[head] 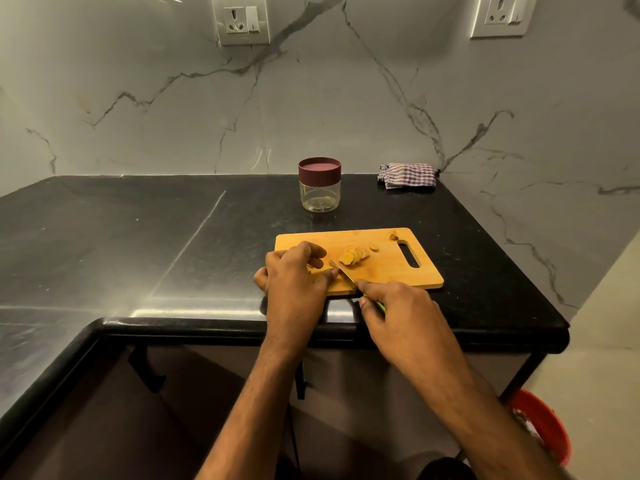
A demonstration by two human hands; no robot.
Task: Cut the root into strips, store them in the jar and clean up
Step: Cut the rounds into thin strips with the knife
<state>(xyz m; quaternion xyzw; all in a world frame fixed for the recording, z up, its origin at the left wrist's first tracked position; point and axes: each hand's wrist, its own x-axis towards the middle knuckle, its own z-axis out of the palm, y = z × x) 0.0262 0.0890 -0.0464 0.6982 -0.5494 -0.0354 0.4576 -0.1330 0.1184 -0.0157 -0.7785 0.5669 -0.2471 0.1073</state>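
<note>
Slicing root on a wooden board at the worktop's near edge.

Just right of the frame's centre, the left hand (298, 278) rests on the cutting board (388, 268), fingers curled, seemingly pinching a root piece that is mostly hidden. The right hand (398, 313) grips the knife (344, 271), whose blade tip touches the fanned root slices (353, 255). Above, the lidded jar (319, 184) stands on the black worktop (138, 237), a checked cloth (408, 175) to its right.

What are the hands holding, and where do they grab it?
The right hand grips the knife by its green handle. The left hand rests on the cutting board, fingers curled over something, likely the root; that grip is hidden.
</note>
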